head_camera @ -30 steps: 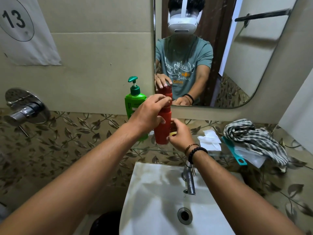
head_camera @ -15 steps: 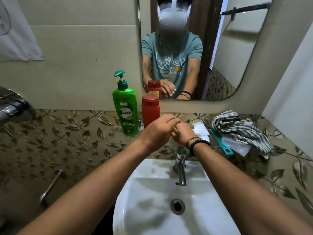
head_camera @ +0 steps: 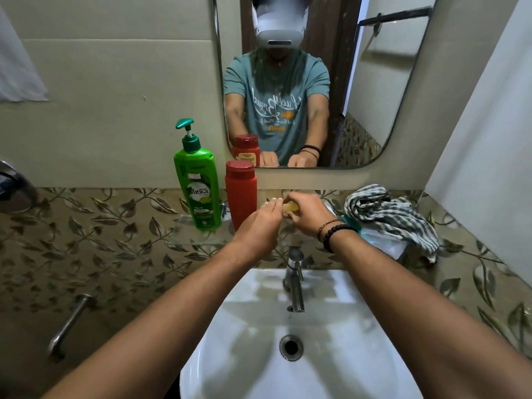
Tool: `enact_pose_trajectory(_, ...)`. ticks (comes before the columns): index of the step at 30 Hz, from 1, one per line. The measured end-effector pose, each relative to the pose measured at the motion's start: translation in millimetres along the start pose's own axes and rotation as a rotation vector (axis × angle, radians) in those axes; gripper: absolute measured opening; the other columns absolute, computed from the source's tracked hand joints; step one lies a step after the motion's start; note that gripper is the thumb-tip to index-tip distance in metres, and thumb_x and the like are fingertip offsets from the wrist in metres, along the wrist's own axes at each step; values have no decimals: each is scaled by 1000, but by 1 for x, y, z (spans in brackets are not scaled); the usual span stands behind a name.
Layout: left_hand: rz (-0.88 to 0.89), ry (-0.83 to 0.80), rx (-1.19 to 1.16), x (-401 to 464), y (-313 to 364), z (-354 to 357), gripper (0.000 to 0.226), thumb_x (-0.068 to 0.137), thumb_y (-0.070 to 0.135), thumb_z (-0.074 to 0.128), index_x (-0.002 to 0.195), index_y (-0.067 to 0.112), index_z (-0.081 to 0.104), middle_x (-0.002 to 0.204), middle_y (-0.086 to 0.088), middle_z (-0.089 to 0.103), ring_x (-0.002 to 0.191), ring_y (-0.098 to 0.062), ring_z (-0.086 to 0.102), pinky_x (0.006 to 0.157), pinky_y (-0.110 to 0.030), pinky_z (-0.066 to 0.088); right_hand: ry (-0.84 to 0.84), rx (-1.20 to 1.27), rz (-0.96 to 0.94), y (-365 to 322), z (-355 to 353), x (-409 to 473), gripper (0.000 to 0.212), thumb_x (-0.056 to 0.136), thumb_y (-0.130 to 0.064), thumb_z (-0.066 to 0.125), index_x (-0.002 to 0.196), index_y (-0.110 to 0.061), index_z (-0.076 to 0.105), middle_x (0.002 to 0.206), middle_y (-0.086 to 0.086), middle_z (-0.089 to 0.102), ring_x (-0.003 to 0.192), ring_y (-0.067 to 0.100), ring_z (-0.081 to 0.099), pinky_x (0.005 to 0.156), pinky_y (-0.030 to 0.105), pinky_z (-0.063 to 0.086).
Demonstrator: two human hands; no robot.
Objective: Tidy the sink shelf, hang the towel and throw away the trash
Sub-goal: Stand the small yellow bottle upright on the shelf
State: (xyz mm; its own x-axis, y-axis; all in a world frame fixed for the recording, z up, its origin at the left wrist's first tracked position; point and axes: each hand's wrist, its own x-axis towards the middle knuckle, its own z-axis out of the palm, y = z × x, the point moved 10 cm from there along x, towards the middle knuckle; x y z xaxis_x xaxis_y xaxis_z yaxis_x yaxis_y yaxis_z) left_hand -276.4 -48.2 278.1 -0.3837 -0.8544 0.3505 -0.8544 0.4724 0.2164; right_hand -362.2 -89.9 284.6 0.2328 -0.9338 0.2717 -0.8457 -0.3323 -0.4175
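On the glass sink shelf (head_camera: 187, 239) stand a green pump bottle (head_camera: 198, 185) and, to its right, a red bottle (head_camera: 241, 191), both upright. Right of the red bottle my right hand (head_camera: 309, 214) pinches a small yellowish object (head_camera: 290, 208), perhaps a soap piece. My left hand (head_camera: 260, 226) meets it from the left, fingertips touching the same object. At the shelf's right end a crumpled checked towel (head_camera: 388, 214) lies over white paper trash (head_camera: 391, 246) and a teal item (head_camera: 349, 221).
Below my arms is the white sink (head_camera: 259, 341) with a chrome tap (head_camera: 295, 280). The mirror (head_camera: 359, 82) behind the shelf reflects a towel bar (head_camera: 394, 15). A chrome fitting (head_camera: 13, 188) juts from the left wall.
My left hand has let go of the red bottle, which now stands beside the green one. Both hands have come together to its right on a small yellowish object.
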Motion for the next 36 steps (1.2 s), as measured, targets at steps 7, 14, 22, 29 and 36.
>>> enact_pose_trajectory(7, -278, 176, -387, 7, -30, -18, 40, 77, 15, 80, 114, 20, 66, 100, -6, 74, 90, -23, 67, 82, -40, 58, 68, 15, -37, -15, -42, 7, 31, 75, -27, 83, 92, -7, 68, 92, 15, 71, 81, 24, 58, 68, 29, 42)
enact_pose_trajectory(14, -337, 220, -409, 4, -40, -21, 27, 80, 16, 78, 105, 19, 69, 96, -4, 74, 87, -21, 67, 78, -44, 60, 96, 29, -26, -19, -41, 4, 29, 74, -26, 84, 94, -11, 70, 94, 11, 72, 77, 17, 54, 68, 26, 43)
enact_pose_trajectory(22, -328, 246, -325, 2, -41, -26, 25, 83, 15, 74, 107, 21, 69, 95, -4, 74, 87, -22, 67, 75, -44, 61, 125, 6, -3, -22, -34, 0, 22, 79, -25, 80, 94, -16, 67, 93, 8, 72, 83, 24, 64, 74, 41, 57)
enact_pose_trajectory(29, -280, 245, -160, 1, -32, -30, 34, 86, 22, 70, 118, 24, 60, 91, -9, 73, 82, -29, 68, 67, -42, 60, 109, 7, 32, -16, -29, 1, 29, 78, -29, 80, 100, -16, 65, 98, 7, 70, 85, 23, 62, 73, 35, 54)
enact_pose_trajectory(36, -162, 273, 81, -4, -15, -45, 31, 83, 17, 68, 113, 13, 58, 81, -15, 71, 71, -39, 68, 54, -36, 49, 58, 14, 31, -11, -22, 2, 40, 70, -33, 86, 99, -15, 66, 99, 10, 71, 84, 23, 62, 72, 33, 52)
